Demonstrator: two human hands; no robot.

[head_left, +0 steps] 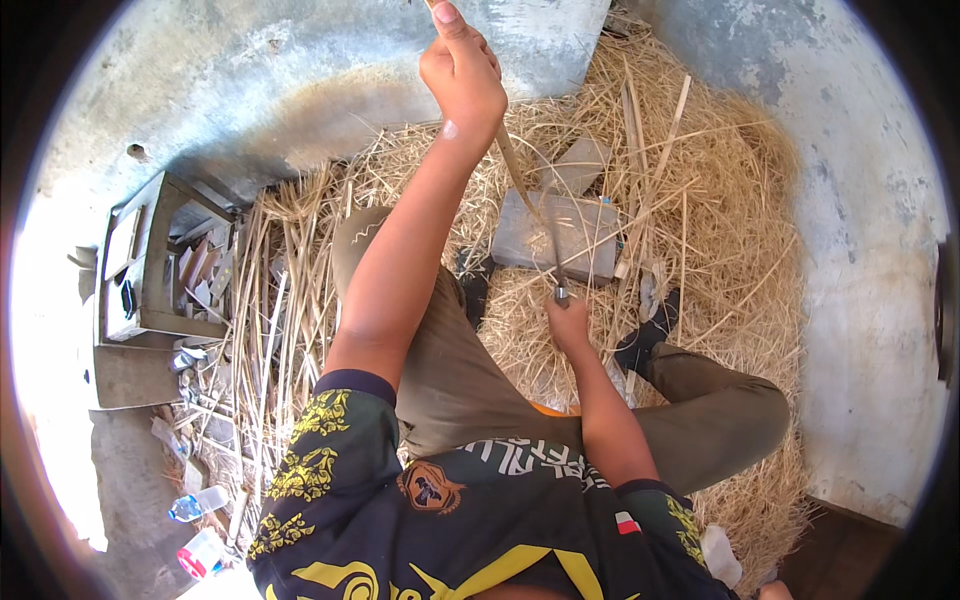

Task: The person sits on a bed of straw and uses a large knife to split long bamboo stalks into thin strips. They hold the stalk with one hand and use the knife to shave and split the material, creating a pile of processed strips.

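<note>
Weathered grey-blue walls point(860, 180) close round a corner whose floor is deep in dry, straw-coloured shavings point(740, 235). Well apart from each other, both hands are closed on something. Raised high and far forward, the left hand point(464, 70) is curled round a long, narrow, tan strip point(513, 165) that looks like split bamboo, its thumb pointing upward. Nearer the body and lower, the right hand point(570, 322) is clamped on the handle of a knife with a slim grey blade point(557, 250) and a silvery collar, the blade pointing away from the person. Between the two hands lies most of the strip: it slants down from the left hand, passes behind the wrist and reaches the blade over a rectangular grey block point(518, 238). Whether strip and blade actually touch is unclear.

Just beyond the block sits a flat, angular grey slab point(580, 165). Bent legs in olive-brown trousers point(720, 400) spread on either side of the block. Further left, long pale sticks point(285, 300) lie heaped near an open-framed, worn wooden cabinet point(150, 322), with a clear plastic bottle point(205, 500) and a red-and-white container point(200, 553) below.
</note>
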